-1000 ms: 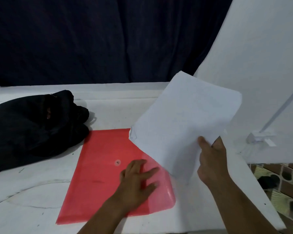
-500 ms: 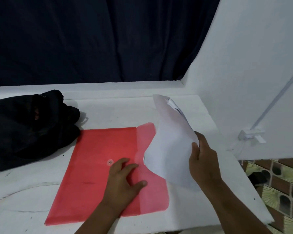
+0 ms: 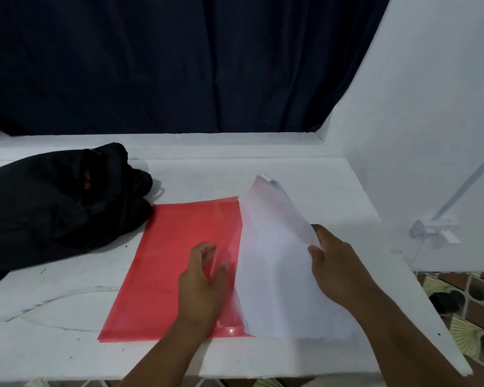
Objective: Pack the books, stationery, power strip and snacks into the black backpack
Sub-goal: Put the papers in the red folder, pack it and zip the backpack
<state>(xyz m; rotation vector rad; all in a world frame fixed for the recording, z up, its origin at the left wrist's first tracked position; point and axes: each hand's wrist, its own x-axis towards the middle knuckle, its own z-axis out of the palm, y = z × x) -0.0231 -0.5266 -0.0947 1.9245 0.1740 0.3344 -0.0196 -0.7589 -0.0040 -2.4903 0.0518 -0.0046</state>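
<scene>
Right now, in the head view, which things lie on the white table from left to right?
Crumpled black fabric backpack → flat translucent red plastic folder → left hand → white paper sheets → right hand.

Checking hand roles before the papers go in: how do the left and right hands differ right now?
The left hand lies on the red folder, fingers at its open edge; the right hand holds the white paper sheets. The left is nearer the black backpack; the right is nearer the wall. Both work at the folder's mouth.
</scene>
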